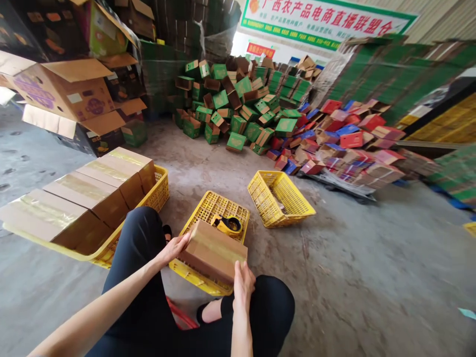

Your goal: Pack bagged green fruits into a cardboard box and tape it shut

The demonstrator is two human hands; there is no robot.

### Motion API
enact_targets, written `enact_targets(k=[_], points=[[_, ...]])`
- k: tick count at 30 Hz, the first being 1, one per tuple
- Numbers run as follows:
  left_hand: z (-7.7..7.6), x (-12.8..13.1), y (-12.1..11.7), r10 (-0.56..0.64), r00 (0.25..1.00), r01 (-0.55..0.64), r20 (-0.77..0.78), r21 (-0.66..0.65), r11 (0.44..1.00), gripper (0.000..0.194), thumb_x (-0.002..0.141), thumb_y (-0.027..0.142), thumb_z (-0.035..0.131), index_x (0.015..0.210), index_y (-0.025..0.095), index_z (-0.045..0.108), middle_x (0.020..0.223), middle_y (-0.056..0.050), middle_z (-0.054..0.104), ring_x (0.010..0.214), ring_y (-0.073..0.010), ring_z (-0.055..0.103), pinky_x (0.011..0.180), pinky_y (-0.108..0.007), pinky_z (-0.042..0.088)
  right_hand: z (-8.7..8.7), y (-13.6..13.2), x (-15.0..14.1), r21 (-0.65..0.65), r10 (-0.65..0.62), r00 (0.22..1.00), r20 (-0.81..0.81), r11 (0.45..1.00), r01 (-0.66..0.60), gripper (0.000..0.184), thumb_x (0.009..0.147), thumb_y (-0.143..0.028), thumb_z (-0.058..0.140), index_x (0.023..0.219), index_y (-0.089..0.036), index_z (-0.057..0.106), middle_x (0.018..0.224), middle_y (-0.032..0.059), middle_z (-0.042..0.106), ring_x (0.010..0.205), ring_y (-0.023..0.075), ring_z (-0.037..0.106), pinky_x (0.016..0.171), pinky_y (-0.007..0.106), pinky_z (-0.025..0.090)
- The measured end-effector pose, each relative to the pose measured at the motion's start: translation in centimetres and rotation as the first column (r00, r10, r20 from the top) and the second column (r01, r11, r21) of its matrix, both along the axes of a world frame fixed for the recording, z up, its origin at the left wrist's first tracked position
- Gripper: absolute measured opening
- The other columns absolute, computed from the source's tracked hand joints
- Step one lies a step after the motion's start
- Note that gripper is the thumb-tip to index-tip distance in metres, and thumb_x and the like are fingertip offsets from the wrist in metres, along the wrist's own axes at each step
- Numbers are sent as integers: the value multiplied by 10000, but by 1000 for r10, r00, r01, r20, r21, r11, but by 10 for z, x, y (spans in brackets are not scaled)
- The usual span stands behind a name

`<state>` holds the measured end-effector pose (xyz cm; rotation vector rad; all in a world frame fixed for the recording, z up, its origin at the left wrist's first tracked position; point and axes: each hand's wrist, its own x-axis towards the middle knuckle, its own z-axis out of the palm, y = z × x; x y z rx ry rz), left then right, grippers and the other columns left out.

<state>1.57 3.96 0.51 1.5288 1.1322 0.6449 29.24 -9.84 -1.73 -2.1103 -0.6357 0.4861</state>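
Note:
A brown cardboard box (213, 250), closed with a strip of clear yellowish tape along its top, is held between my two hands. At its left end, my left hand (177, 248) grips the edge. My right hand (243, 281) closes on the opposite end, near my right knee. Beneath the box is an upturned yellow plastic crate (211, 201) with a slatted surface. Just behind the box, a yellow and black tape dispenser (227, 224) lies on that crate. Whether the box rests on the crate or is slightly lifted, I cannot tell.
To my left, a long yellow crate (161, 186) holds several taped brown boxes (89, 191). Another yellow crate (278, 198) stands at the right front. Farther off are heaps of green cartons (236, 141) and red-blue cartons (351, 140). Large open cartons (70, 94) are stacked at the left.

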Motion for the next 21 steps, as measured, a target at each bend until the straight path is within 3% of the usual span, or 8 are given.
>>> enact_targets(k=[2,4,6,9,11,14,17,21], points=[[-17,6,-3,-25,997,19,-75,-78,997,926,945,834,354,1485,123,599,1514,-133,595,1508,-372,421,1254,-465,348,-5,-1,-11,-78,-5,997,83,997,11,965,775,-859,500,1354,-111,689,1394,262,595,1274,405,598,1160,522,390],[-35,8,-11,-60,983,55,-174,-36,998,971,939,831,378,1593,117,449,1632,-157,439,1560,-350,325,1284,-463,279,-10,-4,-25,-139,22,980,197,990,6,987,824,-858,410,1403,-98,658,1431,284,547,1264,417,600,1159,542,383],[-50,9,-22,-107,957,137,-271,98,986,976,961,798,390,1646,105,330,1705,-191,267,1587,-350,246,1289,-484,258,-13,-8,-37,-186,87,945,316,982,-28,941,901,-816,311,1464,-125,611,1511,273,489,1331,435,547,1126,567,411],[-63,14,-34,-71,908,231,-412,352,907,902,996,724,433,1642,104,327,1732,-229,109,1600,-404,148,1265,-559,280,-14,-11,-45,-285,242,871,428,951,-124,857,979,-731,259,1535,-140,534,1633,260,376,1484,459,372,1129,650,375],[-64,23,-36,-25,877,287,-480,482,828,818,1020,663,454,1621,114,372,1729,-235,135,1599,-427,129,1250,-604,284,-13,-8,-43,-356,346,819,457,915,-187,826,1008,-686,255,1555,-120,504,1661,270,337,1534,462,292,1158,708,291],[-56,44,-34,-9,834,378,-552,559,738,738,1035,607,472,1589,121,432,1703,-242,248,1593,-433,175,1246,-629,275,-12,7,-38,-408,439,764,473,878,-251,805,1026,-657,273,1556,-97,504,1658,277,349,1540,485,284,1182,725,230],[-43,68,-34,-44,793,456,-608,543,705,724,1028,579,512,1588,127,441,1692,-246,277,1582,-448,210,1232,-645,284,-12,20,-37,-414,493,714,496,858,-304,740,1041,-622,320,1558,-130,513,1656,258,370,1542,494,285,1181,727,241],[-30,82,-46,-102,746,533,-658,498,684,727,998,517,596,1618,192,401,1711,-207,262,1585,-462,187,1228,-682,240,-9,18,-41,-438,586,612,531,808,-394,584,1084,-514,292,1587,-277,471,1686,153,359,1563,469,260,1145,813,197]])
